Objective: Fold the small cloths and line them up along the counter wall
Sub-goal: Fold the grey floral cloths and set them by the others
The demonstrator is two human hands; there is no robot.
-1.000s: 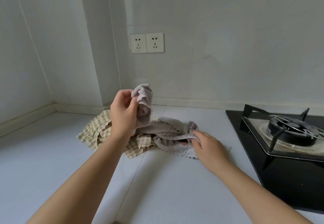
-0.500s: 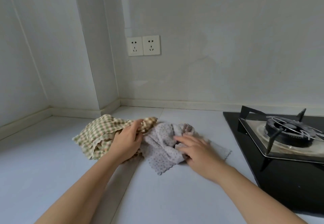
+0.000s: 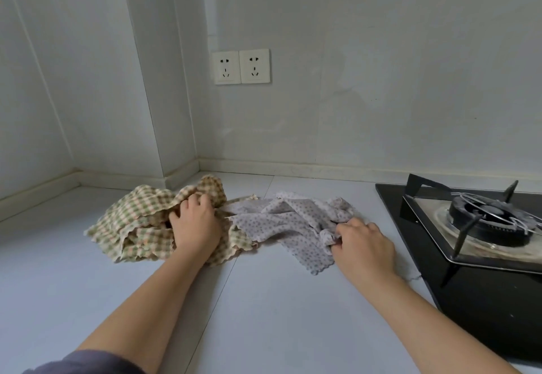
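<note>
On the pale grey counter (image 3: 264,315), the left hand (image 3: 196,224) grips the crumpled green-checked cloth (image 3: 137,227), fingers curled in. The right hand (image 3: 363,244) pinches the dotted lilac cloth (image 3: 281,221).

This is looking like a home kitchen: a black glass hob (image 3: 469,315) is sitting flush in the pale surface (image 3: 264,315) at the right, carrying a gas burner (image 3: 487,218) under a pan support (image 3: 465,228) (its steel tray is looking stained). A double wall socket (image 3: 241,66) is sitting above a low upstand (image 3: 293,167), and a checked cloth (image 3: 137,227) and dotted cloth (image 3: 281,221) are lying crumpled near the corner
</note>
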